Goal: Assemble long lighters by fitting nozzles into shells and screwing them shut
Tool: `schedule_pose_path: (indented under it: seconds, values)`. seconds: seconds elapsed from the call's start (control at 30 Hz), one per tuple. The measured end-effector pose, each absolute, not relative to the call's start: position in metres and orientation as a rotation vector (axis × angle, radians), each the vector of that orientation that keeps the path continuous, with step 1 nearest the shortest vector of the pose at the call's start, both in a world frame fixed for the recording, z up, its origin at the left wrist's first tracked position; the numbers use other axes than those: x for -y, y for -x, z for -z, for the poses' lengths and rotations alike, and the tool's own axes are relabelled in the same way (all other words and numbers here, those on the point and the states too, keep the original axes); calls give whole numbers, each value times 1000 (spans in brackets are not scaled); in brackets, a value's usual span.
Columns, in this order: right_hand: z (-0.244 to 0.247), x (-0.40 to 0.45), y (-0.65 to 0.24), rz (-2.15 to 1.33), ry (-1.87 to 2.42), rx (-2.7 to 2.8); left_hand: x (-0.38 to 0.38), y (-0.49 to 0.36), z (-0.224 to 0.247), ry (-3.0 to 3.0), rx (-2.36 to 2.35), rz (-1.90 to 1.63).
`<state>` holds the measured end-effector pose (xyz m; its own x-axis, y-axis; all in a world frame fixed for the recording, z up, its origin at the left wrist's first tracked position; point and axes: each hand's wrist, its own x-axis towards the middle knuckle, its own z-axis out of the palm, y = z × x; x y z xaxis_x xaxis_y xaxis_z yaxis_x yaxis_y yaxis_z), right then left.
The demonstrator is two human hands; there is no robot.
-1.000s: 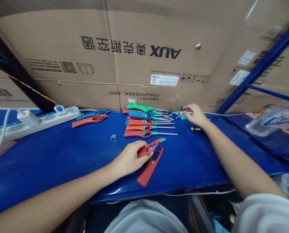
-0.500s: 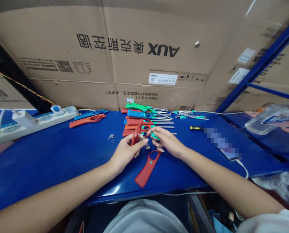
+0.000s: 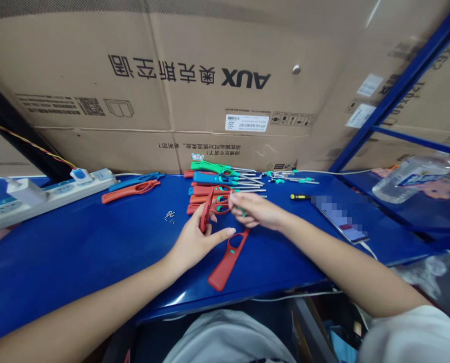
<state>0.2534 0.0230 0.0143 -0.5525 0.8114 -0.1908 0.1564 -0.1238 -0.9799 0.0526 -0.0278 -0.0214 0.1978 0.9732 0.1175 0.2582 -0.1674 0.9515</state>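
Note:
My left hand [image 3: 194, 242] grips a red plastic shell [image 3: 206, 210] on edge, its thumb stretched to the right. To its right, my right hand [image 3: 257, 209] is closed round a small green part [image 3: 242, 212], mostly hidden by the fingers. Below both hands a red handle half [image 3: 225, 264] with a ring-shaped opening lies on the blue table [image 3: 134, 252]. Just behind the hands is a stack of lighters in green [image 3: 209, 167], blue [image 3: 209, 177] and red, their metal rods pointing right. Small screws [image 3: 169, 217] lie left of my left hand.
At the left are a power strip [image 3: 64, 189] and blue and orange handle shells [image 3: 128, 192]. Metal rods with green parts [image 3: 288, 178], a yellow screwdriver [image 3: 299, 197], a phone [image 3: 340, 219] and a plastic bottle [image 3: 409, 179] are at the right. A large carton [image 3: 194, 111] stands behind.
The clear piece that stuck out of the red shell in my left hand no longer shows. My left thumb is now stretched out, and the view has shifted slightly.

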Motion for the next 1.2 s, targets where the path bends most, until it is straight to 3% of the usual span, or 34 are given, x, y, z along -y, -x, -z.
schedule_pose_path:
  seconds: [0.17,0.2,0.33,0.63,0.73,0.87,1.2]
  values:
    - [-23,-87,-344,-148,1784,2348,47,-54,13,-2139,-1230,-651]
    - [-22,-96,-363,-75,1873,2364,52,-55,10,-2208,-1248,-526]
    - [-13,-115,-413,-62,2016,2419,60,-56,2,-2281,-1300,-146]
    - [-17,-103,-367,43,1842,2451,24,-31,4,-2169,-1306,-304]
    - [-26,-78,-322,-165,1414,2540,19,-25,3,-2268,-1293,-376]
    - [-27,-36,-275,-703,1079,2707,16,-23,2,-2317,-1258,-469]
    - [-7,-20,-268,-787,949,2780,-2,-21,12,-2241,-1134,-728]
